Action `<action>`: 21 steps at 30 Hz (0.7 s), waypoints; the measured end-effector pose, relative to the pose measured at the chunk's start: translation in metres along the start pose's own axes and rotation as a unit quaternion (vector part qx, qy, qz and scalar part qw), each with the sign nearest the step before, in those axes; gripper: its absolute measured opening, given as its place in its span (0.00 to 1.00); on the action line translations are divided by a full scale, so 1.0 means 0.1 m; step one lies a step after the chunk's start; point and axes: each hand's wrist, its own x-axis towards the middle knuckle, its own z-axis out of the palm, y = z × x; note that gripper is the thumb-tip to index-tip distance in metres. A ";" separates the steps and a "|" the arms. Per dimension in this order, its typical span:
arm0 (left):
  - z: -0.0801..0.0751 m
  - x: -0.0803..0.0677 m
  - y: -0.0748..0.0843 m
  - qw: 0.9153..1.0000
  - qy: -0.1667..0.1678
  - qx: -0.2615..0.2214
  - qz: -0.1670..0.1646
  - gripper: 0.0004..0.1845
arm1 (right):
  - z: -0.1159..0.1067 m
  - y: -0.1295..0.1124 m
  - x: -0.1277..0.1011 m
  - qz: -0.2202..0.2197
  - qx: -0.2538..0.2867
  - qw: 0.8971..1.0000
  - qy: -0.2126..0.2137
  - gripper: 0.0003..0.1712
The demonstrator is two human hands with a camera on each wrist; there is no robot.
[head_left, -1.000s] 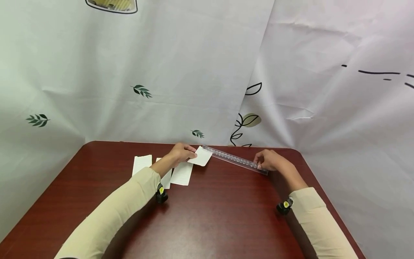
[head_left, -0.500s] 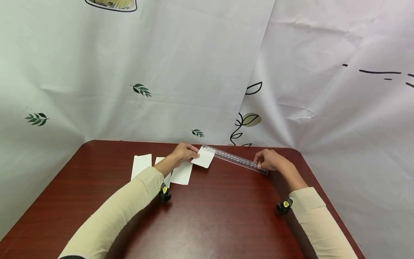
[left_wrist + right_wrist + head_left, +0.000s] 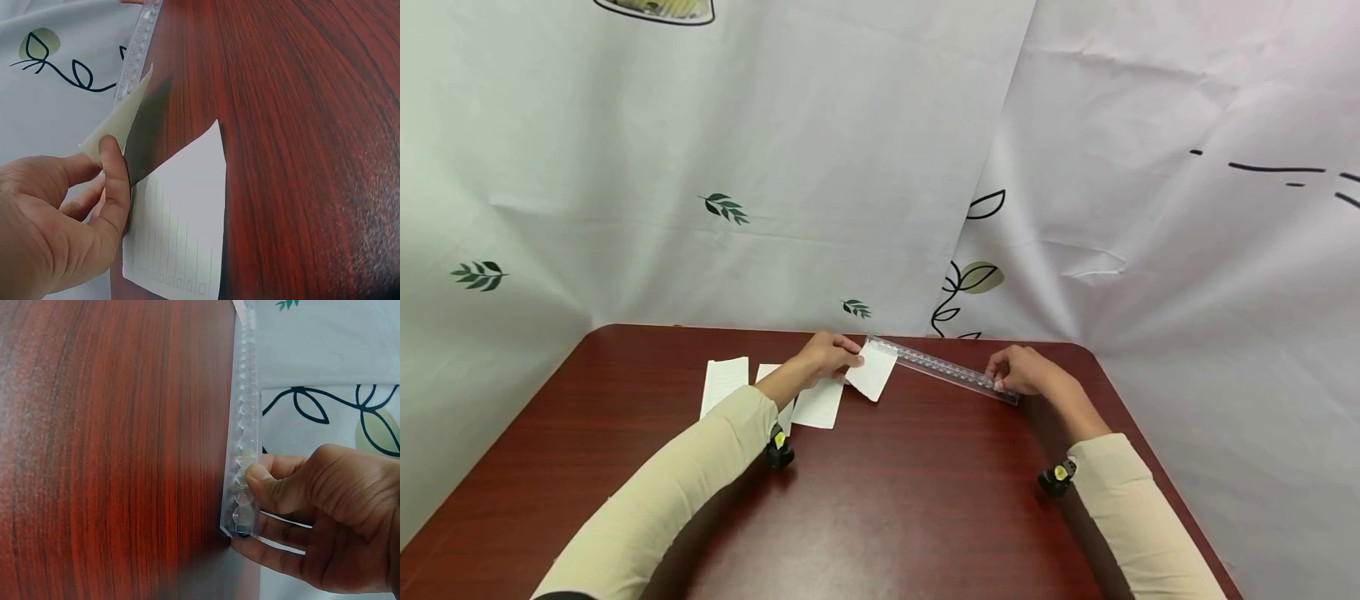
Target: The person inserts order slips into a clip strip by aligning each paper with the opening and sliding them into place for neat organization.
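Note:
My left hand (image 3: 829,357) pinches a small white paper piece (image 3: 872,369) between thumb and fingers near the table's far edge. In the left wrist view the paper (image 3: 125,119) is tilted, one corner raised, casting a shadow on the wood. It overlaps the left end of a long clear plastic ruler (image 3: 947,369) with a bumpy, scalloped strip along its middle. At the ruler's right end my right hand (image 3: 1026,371) grips it, thumb (image 3: 262,478) on top and fingers curled underneath. A lined paper sheet (image 3: 178,231) lies flat just beneath my left hand.
Two more white sheets lie to the left, one beside my forearm (image 3: 726,379) and another partly hidden under my wrist. The dark red table (image 3: 880,508) ends at a white printed cloth backdrop (image 3: 790,167) behind the ruler.
My left hand has shifted slightly right with the paper piece, whose near corner now hangs lower and whose angle has turned. The right hand and ruler have stayed in place.

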 end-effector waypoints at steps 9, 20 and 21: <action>-0.05 -0.02 0.00 1.000 -0.001 0.006 0.003 0.17 | 0.00 -0.02 -0.01 -0.001 -0.005 1.000 0.001 0.06; -0.11 -0.03 -0.03 0.999 0.008 0.033 0.041 0.16 | -0.01 -0.02 0.01 0.008 -0.013 1.000 0.001 0.05; -0.11 -0.03 -0.03 0.998 0.007 0.039 0.050 0.16 | -0.01 -0.02 0.00 0.009 -0.014 1.000 0.001 0.05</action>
